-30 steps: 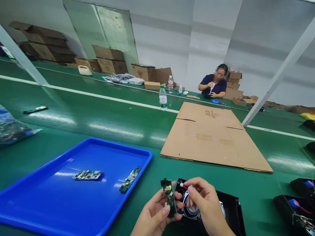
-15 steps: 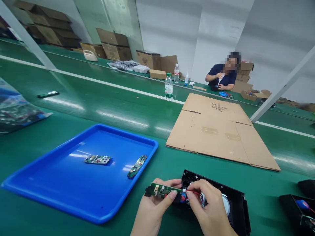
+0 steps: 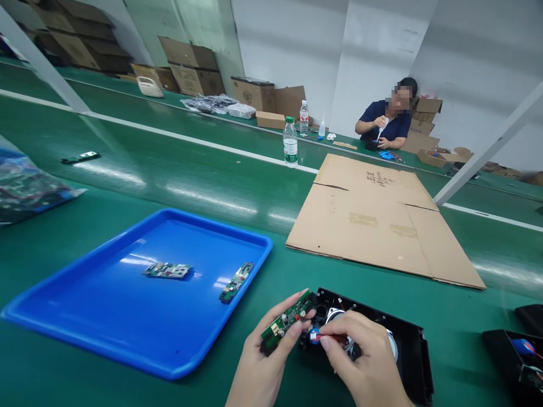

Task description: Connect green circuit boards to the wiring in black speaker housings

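A green circuit board [image 3: 291, 321] is gripped between the thumb and fingers of my left hand [image 3: 265, 350], tilted with its component side up. My right hand [image 3: 360, 350] pinches a small white wire connector [image 3: 314, 337] with red wire behind it, just right of the board and apart from it. Below both hands lies an open black speaker housing [image 3: 409, 345]; my right hand hides much of it. Round speaker drivers [image 3: 391, 345] show inside, and something blue sits behind the connector.
To the left is a blue tray [image 3: 169, 373] holding two circuit boards [image 3: 167, 271]. Flattened cardboard [image 3: 373, 226] lies ahead. Further black housings [image 3: 504, 362] stand at right. A bag of boards [image 3: 29, 186] is at far left. Across the line, a person [image 3: 384, 121] works near a bottle [image 3: 291, 144].
The circuit board has turned in my left hand, its far end now raised. The connector in my right hand has come away from the board's edge and sits slightly lower.
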A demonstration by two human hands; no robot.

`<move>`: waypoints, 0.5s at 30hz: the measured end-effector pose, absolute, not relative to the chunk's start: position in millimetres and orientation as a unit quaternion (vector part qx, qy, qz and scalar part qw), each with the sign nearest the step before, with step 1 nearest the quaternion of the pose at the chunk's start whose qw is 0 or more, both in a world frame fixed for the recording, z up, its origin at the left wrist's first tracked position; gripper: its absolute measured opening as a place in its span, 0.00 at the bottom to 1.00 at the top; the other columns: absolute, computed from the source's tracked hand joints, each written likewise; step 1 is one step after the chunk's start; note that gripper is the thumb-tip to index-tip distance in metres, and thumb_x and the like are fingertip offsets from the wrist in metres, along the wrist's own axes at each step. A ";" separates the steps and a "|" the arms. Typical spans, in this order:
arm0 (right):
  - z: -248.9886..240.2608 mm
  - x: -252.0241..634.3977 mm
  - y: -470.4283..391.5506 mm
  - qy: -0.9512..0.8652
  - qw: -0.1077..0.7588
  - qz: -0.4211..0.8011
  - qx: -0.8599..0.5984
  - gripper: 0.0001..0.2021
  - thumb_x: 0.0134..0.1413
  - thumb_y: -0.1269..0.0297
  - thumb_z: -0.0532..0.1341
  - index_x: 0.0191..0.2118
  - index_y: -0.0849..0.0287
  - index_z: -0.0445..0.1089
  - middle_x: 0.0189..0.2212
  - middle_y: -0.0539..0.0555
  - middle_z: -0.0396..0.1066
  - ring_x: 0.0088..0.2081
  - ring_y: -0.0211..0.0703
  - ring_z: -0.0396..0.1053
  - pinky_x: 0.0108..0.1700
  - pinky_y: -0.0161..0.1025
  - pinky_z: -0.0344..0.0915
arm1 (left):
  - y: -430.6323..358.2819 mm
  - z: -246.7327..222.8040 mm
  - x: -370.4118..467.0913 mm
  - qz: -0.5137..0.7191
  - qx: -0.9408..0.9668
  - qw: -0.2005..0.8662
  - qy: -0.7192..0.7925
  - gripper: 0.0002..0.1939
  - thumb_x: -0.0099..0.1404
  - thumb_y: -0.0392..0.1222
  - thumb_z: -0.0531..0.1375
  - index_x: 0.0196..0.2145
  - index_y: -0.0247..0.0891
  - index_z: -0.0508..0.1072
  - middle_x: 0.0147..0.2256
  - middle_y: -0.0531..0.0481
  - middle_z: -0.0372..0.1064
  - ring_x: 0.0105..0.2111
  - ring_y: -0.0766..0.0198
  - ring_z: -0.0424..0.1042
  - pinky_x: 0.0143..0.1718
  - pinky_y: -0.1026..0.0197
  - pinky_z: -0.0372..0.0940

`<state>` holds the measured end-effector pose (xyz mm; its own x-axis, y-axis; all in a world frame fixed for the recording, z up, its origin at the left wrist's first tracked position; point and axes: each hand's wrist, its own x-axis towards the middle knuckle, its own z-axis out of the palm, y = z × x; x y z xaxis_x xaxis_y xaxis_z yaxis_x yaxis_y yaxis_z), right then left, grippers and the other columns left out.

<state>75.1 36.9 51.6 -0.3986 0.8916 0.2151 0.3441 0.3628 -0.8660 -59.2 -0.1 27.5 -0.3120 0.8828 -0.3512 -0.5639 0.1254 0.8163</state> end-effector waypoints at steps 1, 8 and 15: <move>49.2 73.5 36.1 -0.764 0.383 0.327 -0.403 0.07 0.53 0.68 0.56 0.28 0.59 0.70 0.22 0.50 0.66 0.22 0.33 0.63 0.23 0.28 0.60 | -0.2 27.3 -59.5 0.641 0.161 0.575 0.482 0.23 0.47 0.45 0.70 0.42 0.43 0.75 0.38 0.48 0.77 0.40 0.55 0.74 0.43 0.62 0.69; 33.4 60.9 32.9 -0.787 0.483 0.119 -0.365 0.08 0.54 0.76 0.52 0.28 0.59 0.64 0.19 0.47 0.60 0.20 0.31 0.58 0.20 0.28 0.54 | -5.7 28.3 -55.1 0.628 0.180 0.636 0.410 0.17 0.51 0.46 0.68 0.41 0.45 0.77 0.42 0.46 0.76 0.45 0.53 0.72 0.45 0.63 0.68; 37.7 62.2 36.9 -0.828 0.460 0.024 -0.321 0.10 0.56 0.77 0.51 0.27 0.60 0.62 0.18 0.47 0.60 0.20 0.32 0.59 0.23 0.28 0.59 | -6.7 26.1 -54.0 0.620 0.198 0.648 0.395 0.18 0.53 0.46 0.66 0.43 0.47 0.76 0.45 0.47 0.74 0.46 0.55 0.72 0.46 0.66 0.67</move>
